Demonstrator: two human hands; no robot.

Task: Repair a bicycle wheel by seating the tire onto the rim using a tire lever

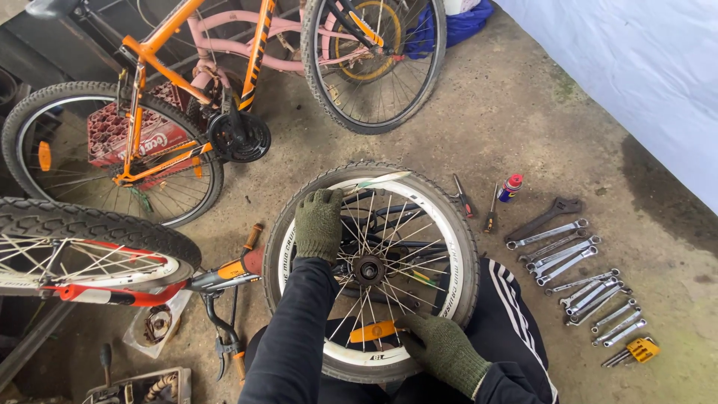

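**Visitor:** Concrete garage floor [523, 112], bikes all round. What have you got across your knees?

**Me:** Small bicycle wheel [372, 271], off its bike and lying flat over my lap, tyre on the white rim. My left hand [318, 223], in a green knit glove, is closed over the tyre and rim on the far left side. My right hand [444, 349], gloved the same, presses on the near rim beside the orange reflector [372, 330]; fingers are curled, though I cannot tell whether they grip anything. The two hands sit well apart, on opposite sides of the hub [368, 269].

**Visitor:** How far along are you?

**Me:** By my judgement, early to middle. Wheel's out, but no tool is in either hand. The combination spanners [572, 277] lie untouched in a row to my right, with an adjustable wrench [544, 218], two screwdrivers [479, 206] and a spray can [510, 187] beyond them.

**Visitor:** And to the left?

**Me:** An orange bicycle [161, 97] stands there, a red crate [123, 135] behind it.
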